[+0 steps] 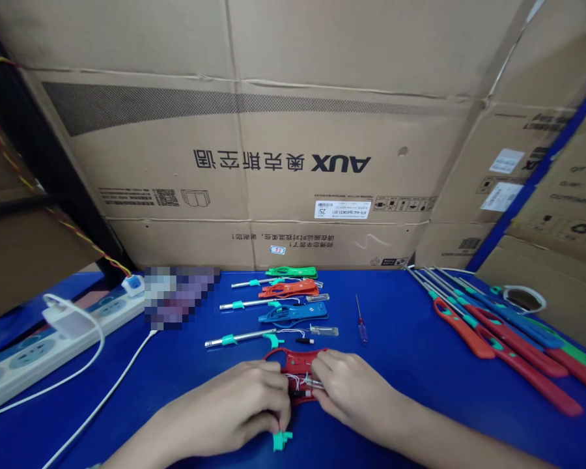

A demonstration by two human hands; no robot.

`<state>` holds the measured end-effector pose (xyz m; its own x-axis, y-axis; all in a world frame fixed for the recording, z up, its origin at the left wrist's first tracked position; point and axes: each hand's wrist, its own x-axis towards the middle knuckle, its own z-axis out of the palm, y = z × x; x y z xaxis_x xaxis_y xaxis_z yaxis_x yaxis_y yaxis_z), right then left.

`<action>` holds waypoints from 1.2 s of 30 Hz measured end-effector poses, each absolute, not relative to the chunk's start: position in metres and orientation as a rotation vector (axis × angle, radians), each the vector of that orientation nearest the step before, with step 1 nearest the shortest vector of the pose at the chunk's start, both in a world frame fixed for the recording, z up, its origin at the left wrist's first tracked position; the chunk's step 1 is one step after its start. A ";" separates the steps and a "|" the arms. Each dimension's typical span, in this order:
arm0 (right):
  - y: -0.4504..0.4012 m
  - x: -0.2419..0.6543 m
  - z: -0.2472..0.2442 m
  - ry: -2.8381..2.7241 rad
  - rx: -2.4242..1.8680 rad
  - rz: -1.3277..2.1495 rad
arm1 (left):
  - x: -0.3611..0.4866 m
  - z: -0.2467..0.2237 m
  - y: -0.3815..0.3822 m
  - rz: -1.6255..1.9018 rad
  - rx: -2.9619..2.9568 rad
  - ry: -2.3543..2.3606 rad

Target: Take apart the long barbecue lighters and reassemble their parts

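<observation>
Two halves of a red lighter casing (300, 360) lie side by side on the blue table. White wires and a black piece (300, 393) show in the nearer half. My left hand (256, 400) is closed over the casing's left end; its fingertips hide whatever they grip. Just below those fingertips is a teal plastic trigger piece (280, 441); I cannot tell whether they touch it. On the right, my right hand (346, 387) has its fingers closed on a clear fuel tank (313, 383) at the casing, mostly covered by the fingers.
Green (293, 271), orange (290, 288) and blue lighter casings (293, 314) lie behind with metal tubes and clear tanks. A screwdriver (362, 329) lies right of them. Several long lighters (517, 365) are at right. A power strip (34, 348) and white cable (105, 397) occupy the left. Cardboard (283, 117) walls the back.
</observation>
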<state>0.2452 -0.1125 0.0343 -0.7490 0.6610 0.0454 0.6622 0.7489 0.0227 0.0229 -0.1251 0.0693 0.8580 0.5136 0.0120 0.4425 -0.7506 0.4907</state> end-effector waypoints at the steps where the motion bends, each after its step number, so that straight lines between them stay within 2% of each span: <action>1: -0.113 0.245 0.034 -2.910 -1.101 -0.057 | 0.023 0.069 -0.125 0.201 2.557 0.709; 11: -0.114 0.245 0.037 -2.897 -1.088 -0.048 | 0.027 0.053 -0.118 0.419 2.618 0.973; 17: -0.114 0.245 0.036 -2.886 -1.104 -0.058 | 0.033 0.033 -0.114 0.400 2.778 0.988; 23: -0.114 0.244 0.037 -2.909 -1.116 -0.029 | 0.029 0.046 -0.115 0.531 2.701 0.977; 29: -0.114 0.245 0.038 -2.899 -1.143 0.046 | 0.023 0.063 -0.117 0.427 2.613 1.124; 36: -0.115 0.247 0.039 -2.825 -1.142 0.071 | 0.024 0.043 -0.111 0.350 2.755 1.088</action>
<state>0.2470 -0.1149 0.0386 -0.7156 0.6951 0.0695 0.6907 0.7189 -0.0779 0.0239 -0.1107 0.0431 0.7082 0.6881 0.1577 0.6509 -0.7230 0.2315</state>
